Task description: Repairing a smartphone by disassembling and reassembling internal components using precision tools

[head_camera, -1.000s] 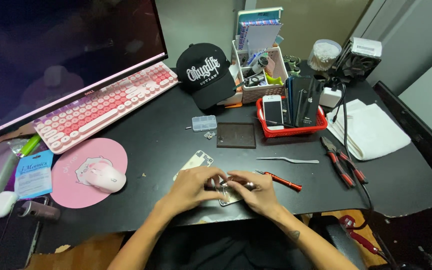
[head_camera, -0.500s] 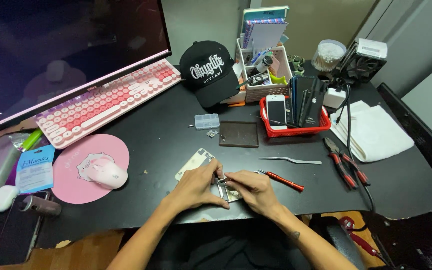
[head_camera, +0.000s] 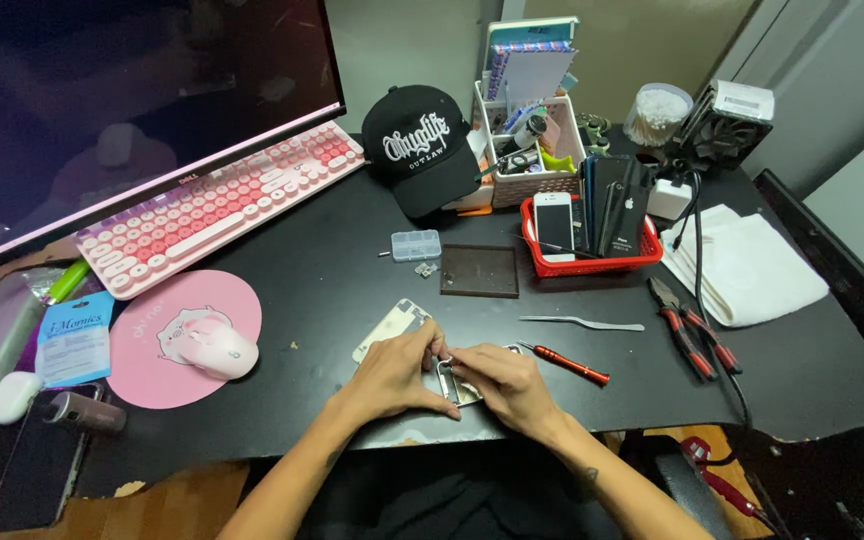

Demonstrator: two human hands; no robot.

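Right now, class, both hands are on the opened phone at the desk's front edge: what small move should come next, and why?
Probably a short reach of the right hand for the red-handled screwdriver. Both hands pinch at a small part of the opened phone with bare fingertips, the left hand steadying it, and neither holds a tool. The screwdriver lies just right of the right hand, nearer than the metal tweezers.

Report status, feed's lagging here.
Left hand, right hand both pinching small opened silver phone frame. Red-handled screwdriver alongside, clear of hands.

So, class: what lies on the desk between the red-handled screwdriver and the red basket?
In the head view, metal tweezers lie between the screwdriver and basket.
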